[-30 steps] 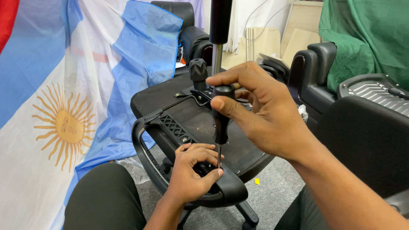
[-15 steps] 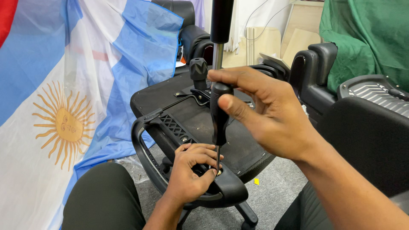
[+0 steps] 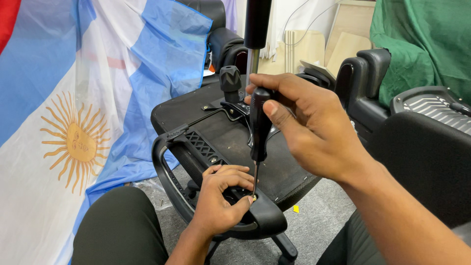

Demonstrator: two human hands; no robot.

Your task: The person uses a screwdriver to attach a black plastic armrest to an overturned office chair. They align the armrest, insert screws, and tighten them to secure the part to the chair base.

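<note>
Head view: a blue-and-white cloth flag with a yellow sun point(image 3: 68, 127) hangs leftmost. Next, the left hand point(image 3: 221, 201) curls closed over the black plastic loop armrest point(image 3: 196, 152) of the upturned black office chair seat point(image 3: 274, 167). Rightward, the right hand point(image 3: 314, 127) grips the black-handled screwdriver point(image 3: 259, 127) upright, tip on the armrest.

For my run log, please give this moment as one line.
right hand: holds screwdriver upright | left hand: steadies armrest | tip at screw
</note>
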